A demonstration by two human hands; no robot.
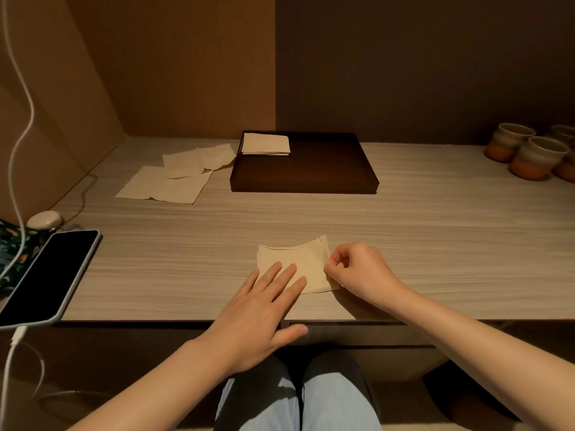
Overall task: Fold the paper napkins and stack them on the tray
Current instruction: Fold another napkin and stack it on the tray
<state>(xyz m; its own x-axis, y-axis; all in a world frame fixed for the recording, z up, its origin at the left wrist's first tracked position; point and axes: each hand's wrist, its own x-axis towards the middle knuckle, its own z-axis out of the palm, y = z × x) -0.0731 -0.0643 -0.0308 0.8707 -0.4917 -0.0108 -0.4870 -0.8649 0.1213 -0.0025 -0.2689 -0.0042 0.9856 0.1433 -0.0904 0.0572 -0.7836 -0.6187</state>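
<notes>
A folded beige paper napkin lies near the table's front edge. My left hand rests flat on its lower left part, fingers spread. My right hand pinches the napkin's right edge between thumb and fingers; its far right corner curls up. A dark brown tray sits at the back centre, with a stack of folded napkins in its far left corner. Two or three unfolded napkins lie overlapping on the table left of the tray.
A phone with a white cable lies at the left edge, beside a small white case. Several ceramic cups stand at the back right. Walls close in the table behind and to the left.
</notes>
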